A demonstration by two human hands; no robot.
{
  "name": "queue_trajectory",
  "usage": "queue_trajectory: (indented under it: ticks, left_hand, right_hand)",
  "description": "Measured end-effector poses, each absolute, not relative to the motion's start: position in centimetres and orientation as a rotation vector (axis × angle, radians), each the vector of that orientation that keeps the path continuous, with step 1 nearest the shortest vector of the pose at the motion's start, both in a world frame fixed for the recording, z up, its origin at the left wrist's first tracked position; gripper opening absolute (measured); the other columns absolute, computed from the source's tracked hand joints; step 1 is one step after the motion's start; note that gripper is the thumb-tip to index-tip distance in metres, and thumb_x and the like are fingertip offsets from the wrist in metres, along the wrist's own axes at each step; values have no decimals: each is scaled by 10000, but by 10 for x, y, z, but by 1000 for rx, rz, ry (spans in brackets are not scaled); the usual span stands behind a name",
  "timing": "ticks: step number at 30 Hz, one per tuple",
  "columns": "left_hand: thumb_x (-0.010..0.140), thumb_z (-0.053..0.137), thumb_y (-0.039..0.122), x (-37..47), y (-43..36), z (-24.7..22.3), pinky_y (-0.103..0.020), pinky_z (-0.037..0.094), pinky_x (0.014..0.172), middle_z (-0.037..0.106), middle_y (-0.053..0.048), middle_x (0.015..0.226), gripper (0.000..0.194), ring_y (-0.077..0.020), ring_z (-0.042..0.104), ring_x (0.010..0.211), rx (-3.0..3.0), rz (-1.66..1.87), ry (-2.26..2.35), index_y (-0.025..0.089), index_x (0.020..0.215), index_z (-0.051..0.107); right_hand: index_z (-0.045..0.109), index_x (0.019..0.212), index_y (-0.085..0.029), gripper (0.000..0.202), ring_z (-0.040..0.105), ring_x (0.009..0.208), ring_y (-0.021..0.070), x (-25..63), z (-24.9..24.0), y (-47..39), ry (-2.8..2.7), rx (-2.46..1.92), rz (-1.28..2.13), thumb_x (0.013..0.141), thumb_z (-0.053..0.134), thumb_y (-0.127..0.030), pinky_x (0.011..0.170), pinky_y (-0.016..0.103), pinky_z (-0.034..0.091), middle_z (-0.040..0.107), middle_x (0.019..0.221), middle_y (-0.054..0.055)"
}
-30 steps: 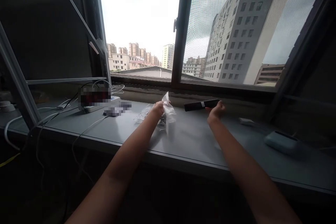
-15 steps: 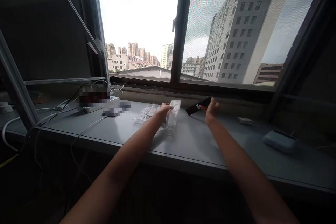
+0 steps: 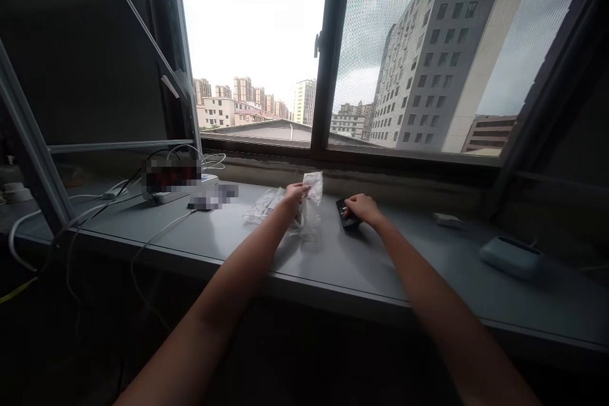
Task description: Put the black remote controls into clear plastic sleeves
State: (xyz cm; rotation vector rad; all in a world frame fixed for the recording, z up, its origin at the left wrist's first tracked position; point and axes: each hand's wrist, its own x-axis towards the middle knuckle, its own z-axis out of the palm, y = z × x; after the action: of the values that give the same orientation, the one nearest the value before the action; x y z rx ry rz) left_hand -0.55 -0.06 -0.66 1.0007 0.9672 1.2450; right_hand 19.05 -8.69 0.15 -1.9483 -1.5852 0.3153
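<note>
Deep shadow fills the room below the front edge of a grey tabletop, and a pale cable droops over that edge toward its left end. Glossy and lit from the far side, the surface is brightest around mid-length and dims toward the right end. Near that end, set in from the front edge, sits a rounded blue-grey box; a small white object lies beyond it, nearer the back edge.

Around mid-length, the left hand pinches a small translucent packet above the tabletop, with crumpled clear bags lying just to its left. Farther right, in the back half of the surface, the right hand grips a black device with pale marks; I cannot tell whether its lower end touches the tabletop.

Toward the back left corner stands a white block beside pixelated items, with wires looping behind. A metal frame rises at the left end. Past the back edge comes a low strip of wall, then a dark-framed window, and outside it pale low buildings and a tall grey block of many windows.
</note>
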Motion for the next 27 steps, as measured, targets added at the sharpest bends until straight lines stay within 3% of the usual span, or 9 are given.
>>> queue_trajectory:
  ticks: [4, 9, 16, 21, 27]
  left_hand:
    - [653, 866, 187, -6, -4, -2, -231, 392, 551, 613, -3, 635, 421, -89, 518, 516, 1001, 1259, 1024, 93, 1018, 678]
    - [627, 876, 148, -6, -15, 3, -237, 405, 562, 627, -23, 633, 289, -93, 537, 541, 997, 1269, 909, 85, 850, 705]
    - [562, 921, 275, -5, -21, 4, -214, 405, 543, 636, -23, 628, 327, -68, 511, 533, 1122, 1226, 866, 96, 737, 710]
    - [502, 942, 271, -4, -20, 6, -221, 432, 567, 643, -29, 626, 349, -71, 532, 537, 1127, 1226, 830, 101, 686, 700]
    - [471, 942, 198, -2, -20, 7, -226, 456, 619, 657, -30, 637, 315, -86, 575, 582, 1121, 1201, 823, 107, 665, 712]
  right_hand:
    - [667, 622, -180, 231, 629, 612, 145, 189, 3, -89, -1630, -2030, 434, 799, 535, -249, 492, 202, 455, 747, 764, 41]
    - [711, 682, -169, 217, 583, 506, 133, 193, 8, -93, -1669, -2016, 564, 809, 547, -231, 462, 231, 466, 715, 682, 47]
    - [731, 698, -154, 210, 539, 427, 111, 196, 8, -93, -1714, -1989, 566, 814, 592, -260, 464, 233, 473, 663, 584, 38]
    - [741, 761, -199, 206, 613, 539, 142, 194, 11, -96, -1767, -2096, 387, 816, 573, -303, 540, 242, 479, 704, 666, 29]
    - [754, 901, -247, 258, 686, 877, 202, 188, 21, -103, -1943, -2240, 158, 859, 533, -373, 698, 251, 463, 752, 798, 20]
